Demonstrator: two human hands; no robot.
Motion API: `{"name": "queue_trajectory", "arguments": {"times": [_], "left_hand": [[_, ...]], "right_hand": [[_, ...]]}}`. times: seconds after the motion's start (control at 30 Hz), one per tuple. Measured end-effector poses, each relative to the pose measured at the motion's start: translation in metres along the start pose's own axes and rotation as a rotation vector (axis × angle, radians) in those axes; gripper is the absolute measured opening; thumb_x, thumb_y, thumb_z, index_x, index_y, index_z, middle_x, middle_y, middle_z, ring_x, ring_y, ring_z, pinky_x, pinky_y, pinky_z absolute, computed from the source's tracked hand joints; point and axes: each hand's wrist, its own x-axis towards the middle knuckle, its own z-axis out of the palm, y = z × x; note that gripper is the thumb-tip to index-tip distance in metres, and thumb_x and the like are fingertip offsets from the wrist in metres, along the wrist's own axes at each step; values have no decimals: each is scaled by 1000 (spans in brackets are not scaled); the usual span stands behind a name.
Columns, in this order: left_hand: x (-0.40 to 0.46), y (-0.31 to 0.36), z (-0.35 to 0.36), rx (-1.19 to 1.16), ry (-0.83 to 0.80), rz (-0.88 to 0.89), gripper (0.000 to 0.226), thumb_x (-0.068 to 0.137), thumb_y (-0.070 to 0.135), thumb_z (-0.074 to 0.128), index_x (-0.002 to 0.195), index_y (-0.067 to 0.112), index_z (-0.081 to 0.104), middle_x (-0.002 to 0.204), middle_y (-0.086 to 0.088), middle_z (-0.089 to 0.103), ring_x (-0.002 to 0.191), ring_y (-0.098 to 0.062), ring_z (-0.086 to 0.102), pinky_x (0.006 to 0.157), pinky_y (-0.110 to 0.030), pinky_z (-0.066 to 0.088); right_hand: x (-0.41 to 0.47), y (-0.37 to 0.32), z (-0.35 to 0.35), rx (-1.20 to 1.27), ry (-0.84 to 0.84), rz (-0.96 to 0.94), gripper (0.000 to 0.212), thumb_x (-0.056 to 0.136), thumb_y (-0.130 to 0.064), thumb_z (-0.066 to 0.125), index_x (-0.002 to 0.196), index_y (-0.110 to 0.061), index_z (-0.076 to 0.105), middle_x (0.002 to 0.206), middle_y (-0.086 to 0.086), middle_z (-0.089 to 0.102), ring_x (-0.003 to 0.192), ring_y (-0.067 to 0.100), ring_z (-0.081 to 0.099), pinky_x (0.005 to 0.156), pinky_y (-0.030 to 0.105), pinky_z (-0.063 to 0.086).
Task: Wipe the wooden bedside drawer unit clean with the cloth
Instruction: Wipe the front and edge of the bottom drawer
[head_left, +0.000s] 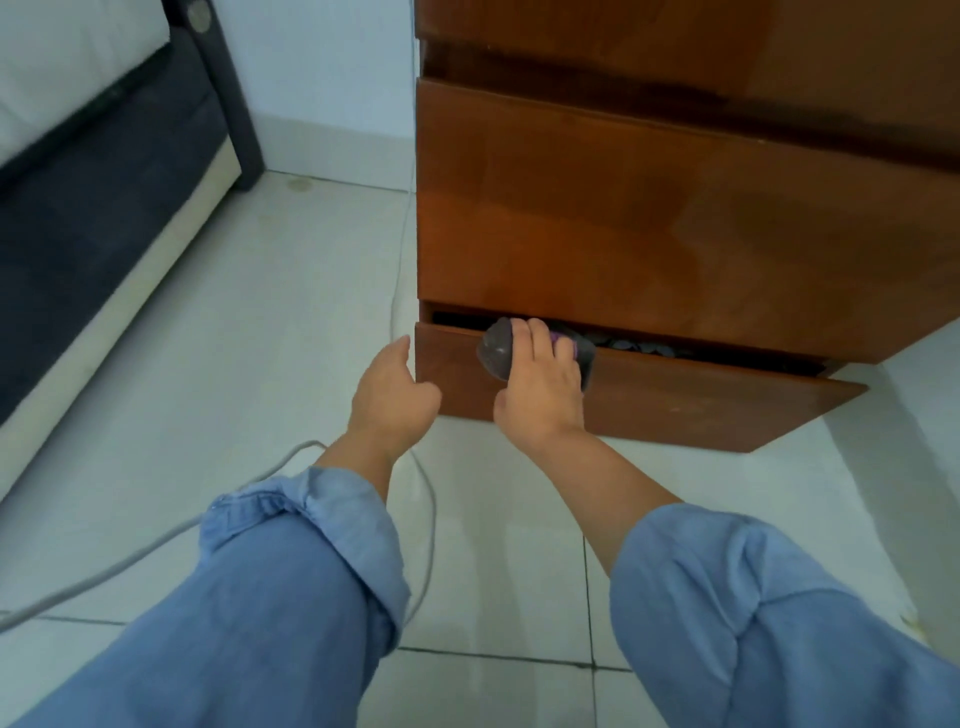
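Observation:
The wooden bedside drawer unit (649, 208) fills the upper right, glossy brown. Its bottom drawer (675, 400) stands slightly pulled out, with dark items visible in the gap. My right hand (543, 387) holds a dark grey cloth (496, 351) against the top edge of that drawer front, fingers curled over the cloth. My left hand (392, 397) hovers at the drawer's left corner, fingers loosely curved, holding nothing. Both forearms wear rolled blue sleeves.
A bed with a dark frame (104, 208) and white mattress lies at the left. A grey cable (156, 540) snakes across the pale tiled floor (260, 312) under my left arm. A white wall stands behind.

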Motion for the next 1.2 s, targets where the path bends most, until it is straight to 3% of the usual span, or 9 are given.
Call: {"name": "queue_trajectory", "arguments": {"times": [0.13,0.27,0.43,0.57,0.67,0.83,1.0,1.1,1.2], "left_hand": [[1,1,7,-274,-10,-59,45,85,11,50,125,31,56,119,5,60,117,-22,53,85,-27,36],[1,-3,3,-283,-24,-83,63,83,-2,37,140,24,43,140,-2,49,130,-22,44,97,-26,33],[-6,-5,-2,-6,-44,54,66,82,-4,41,143,21,37,142,-3,47,128,-26,44,94,-25,33],[-6,-16,0,323,-181,65,53,81,3,45,133,15,46,133,-8,53,117,-32,52,94,-38,43],[-6,-13,6,401,-295,22,43,82,4,44,123,14,55,126,-6,57,114,-30,54,94,-35,45],[0,18,33,182,-362,113,35,78,-3,46,87,27,62,108,-2,65,105,-24,60,97,-37,47],[3,43,63,102,-236,191,38,74,0,51,98,27,61,108,5,63,103,-17,59,96,-34,46],[8,46,72,80,-150,206,41,72,-2,49,97,28,63,102,7,66,101,-15,60,95,-31,47],[10,43,78,127,-77,250,43,71,-3,49,101,22,67,102,6,68,100,-15,61,93,-27,46]], "right_hand": [[-1,-4,-3,34,-15,20,77,82,-16,58,147,-14,17,152,4,21,128,32,28,108,39,25],[2,-19,-1,38,-22,-74,78,83,-15,58,148,-15,15,153,2,21,127,33,29,108,40,27],[5,-25,1,73,-18,-196,76,82,-6,53,148,-22,18,152,-4,22,123,30,31,105,41,29],[-2,-12,-12,197,-7,-365,64,79,0,50,138,-25,42,141,-8,42,118,25,35,104,39,33],[-16,10,-19,250,4,-265,52,75,-6,51,125,-24,52,124,-4,55,110,23,41,98,38,38],[-28,83,-31,226,-117,7,40,77,-16,54,115,-28,58,108,-4,64,103,22,49,92,34,41],[-22,143,-37,394,-45,245,33,76,-10,60,107,-21,65,95,1,67,88,23,62,75,32,52],[-16,157,-31,446,1,240,31,75,-4,57,101,-18,67,87,1,65,77,23,62,66,32,53],[-12,163,-21,452,47,216,33,73,-5,56,100,-20,68,89,3,67,83,28,63,71,39,57]]}}
